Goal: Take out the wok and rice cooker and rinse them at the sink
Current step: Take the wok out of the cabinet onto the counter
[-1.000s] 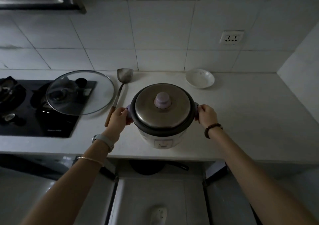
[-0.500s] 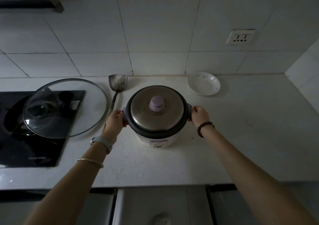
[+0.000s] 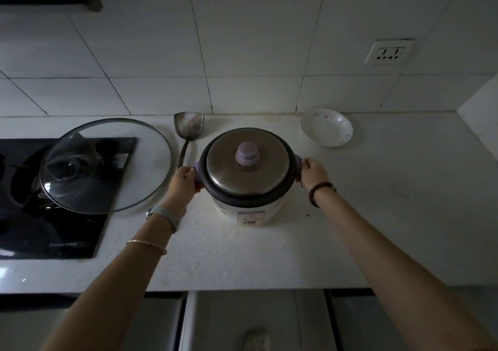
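A small white rice cooker with a metal lid and purple knob stands on the white counter, well back from the front edge. My left hand grips its left purple side handle. My right hand grips the right side handle. The wok is not in view.
A large glass lid lies partly over the black gas hob at left. A metal spatula lies between the lid and the cooker. A white dish sits at the back right. A wall socket is above. Cabinet doors are below the counter.
The rice cooker has gone from the counter's front edge to farther back on the counter, both hands still on its handles. The open cabinet below has dropped out of sight.
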